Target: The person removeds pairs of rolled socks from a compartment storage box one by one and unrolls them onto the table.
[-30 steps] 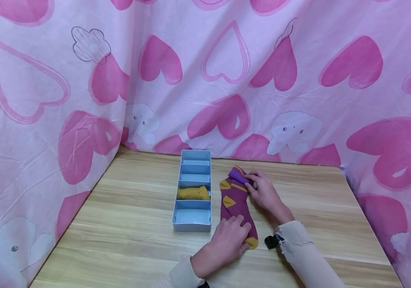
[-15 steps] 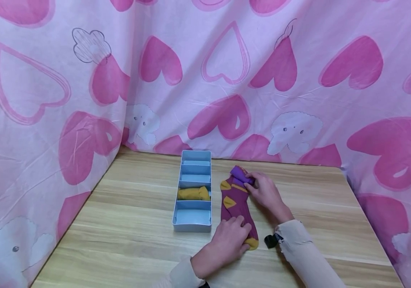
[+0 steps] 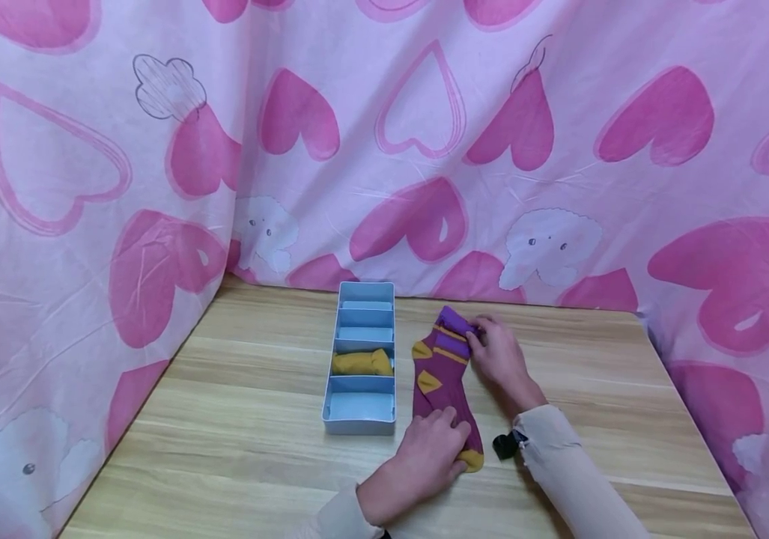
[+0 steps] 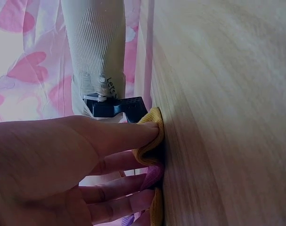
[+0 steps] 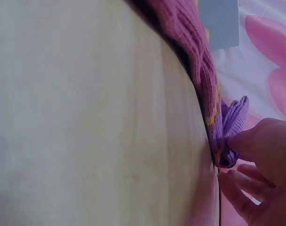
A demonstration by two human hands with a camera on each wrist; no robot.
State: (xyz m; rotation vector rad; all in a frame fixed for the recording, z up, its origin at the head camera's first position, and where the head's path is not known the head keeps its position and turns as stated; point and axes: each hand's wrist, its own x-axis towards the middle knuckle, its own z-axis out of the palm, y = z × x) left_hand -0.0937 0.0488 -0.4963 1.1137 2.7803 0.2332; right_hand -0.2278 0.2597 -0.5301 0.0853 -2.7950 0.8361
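- The left hand (image 3: 430, 453) is pressing the maroon socks (image 3: 451, 382) at six o'clock, its thumb resting on a mustard toe (image 3: 472, 459), its fingers spreading rather than clamping.
- The right hand (image 3: 502, 355) is pinching the purple cuff (image 3: 453, 317) at one o'clock, between thumb and fingertips.
- The socks are lying lengthwise on the wooden surface (image 3: 222, 419).
- At nine o'clock, a blue-grey box (image 3: 359, 427) is standing just beside them; a mustard bundle (image 3: 360, 363) is lying in its second compartment from the near end.
- A black device (image 3: 505, 447) is sitting at the right wrist.
- Heart-printed pink cloth (image 3: 357, 165) is hanging from ten to two o'clock.
- Lettering (image 4: 112, 88) on the right sleeve (image 3: 579, 471) is partly showing, reading "Lets".
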